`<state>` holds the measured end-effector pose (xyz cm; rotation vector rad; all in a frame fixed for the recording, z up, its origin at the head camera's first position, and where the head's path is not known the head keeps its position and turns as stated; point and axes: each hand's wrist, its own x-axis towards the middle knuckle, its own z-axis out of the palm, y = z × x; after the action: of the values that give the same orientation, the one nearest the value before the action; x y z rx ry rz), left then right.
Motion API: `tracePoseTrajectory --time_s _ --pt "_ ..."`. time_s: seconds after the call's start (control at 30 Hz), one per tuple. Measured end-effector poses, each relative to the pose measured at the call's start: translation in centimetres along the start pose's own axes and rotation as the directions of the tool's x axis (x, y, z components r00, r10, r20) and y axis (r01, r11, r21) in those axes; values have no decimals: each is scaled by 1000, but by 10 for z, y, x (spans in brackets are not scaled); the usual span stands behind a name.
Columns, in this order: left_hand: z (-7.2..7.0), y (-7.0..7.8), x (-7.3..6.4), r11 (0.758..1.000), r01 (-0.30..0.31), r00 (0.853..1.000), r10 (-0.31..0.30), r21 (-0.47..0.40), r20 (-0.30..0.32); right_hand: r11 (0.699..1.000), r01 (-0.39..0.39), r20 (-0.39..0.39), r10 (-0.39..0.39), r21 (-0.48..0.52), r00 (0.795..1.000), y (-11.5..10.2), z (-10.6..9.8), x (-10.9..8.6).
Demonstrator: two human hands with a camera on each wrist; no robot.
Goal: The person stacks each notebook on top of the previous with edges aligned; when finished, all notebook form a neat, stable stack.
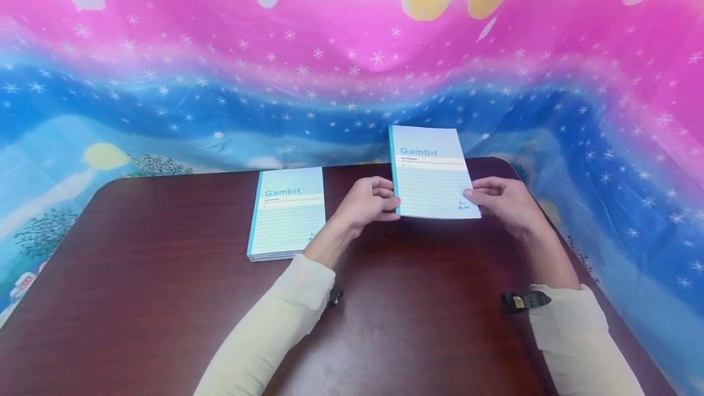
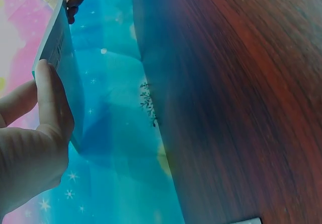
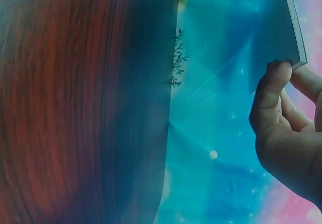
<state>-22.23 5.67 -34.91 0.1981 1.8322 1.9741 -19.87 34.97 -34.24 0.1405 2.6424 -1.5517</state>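
A white notebook [image 1: 431, 176] with a teal spine and the word "Gambit" on its cover is held up above the far right part of the table. My left hand [image 1: 370, 203] pinches its spine edge near the lower left corner. At the lower right edge, my right hand [image 1: 503, 200] grips it with the thumb on the cover. From the left wrist, the notebook [image 2: 63, 73] shows edge-on between thumb and fingers. The right wrist view has the notebook's corner [image 3: 297, 58] between the right hand's thumb and fingers.
A stack of matching notebooks [image 1: 288, 212] lies on the dark wooden table [image 1: 165, 286], left of my left hand. Behind the table hangs a pink and blue patterned cloth [image 1: 330, 66], which also runs down the right side.
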Motion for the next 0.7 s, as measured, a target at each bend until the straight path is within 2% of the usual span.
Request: tracePoseTrajectory --time_s 0.27,0.7 --pt "-7 0 -5 1000 -3 1000 3 -18 -2 998 36 17 -37 44 999 -4 7 0" --pt "-19 -1 -13 999 -27 999 26 -23 -22 997 55 16 -56 47 998 -15 16 1"
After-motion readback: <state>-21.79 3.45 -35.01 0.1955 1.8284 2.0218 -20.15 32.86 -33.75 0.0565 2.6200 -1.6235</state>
